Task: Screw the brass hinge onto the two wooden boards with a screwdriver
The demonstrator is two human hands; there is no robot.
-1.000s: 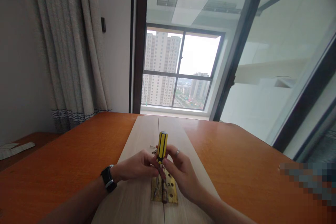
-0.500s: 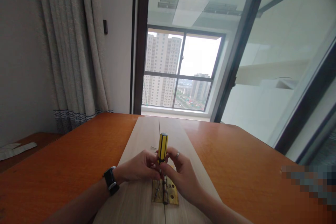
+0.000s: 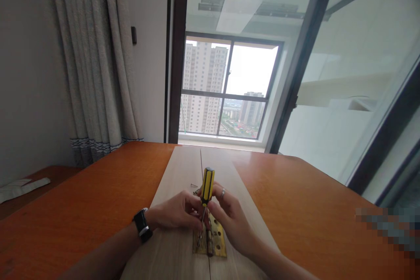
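Observation:
My right hand (image 3: 234, 221), with a ring on one finger, grips a screwdriver by its yellow and black handle (image 3: 208, 186). The handle points up and its thin shaft (image 3: 203, 218) slants down to the left. My left hand (image 3: 179, 211), with a black watch on the wrist, is closed in a pinch beside the shaft; what lies between its fingertips is hidden. Below both hands a brass-coloured hinge (image 3: 219, 246) lies open across the seam of two pale boards (image 3: 170, 245). A screw (image 3: 199, 239) shows on its left leaf, and holes show in the right leaf.
Another screw (image 3: 194, 185) lies on the boards beyond my hands, near a small metal piece (image 3: 196, 192). The boards rest on an orange-brown wooden table (image 3: 295, 210). A grey curtain (image 3: 95, 65) hangs at left, and a dark-framed glass door (image 3: 288, 83) stands behind.
The screwdriver handle now leans slightly more to the right, with more of its shaft showing. The whole view has shifted a little. Both hands keep nearly the same grip over the hinge.

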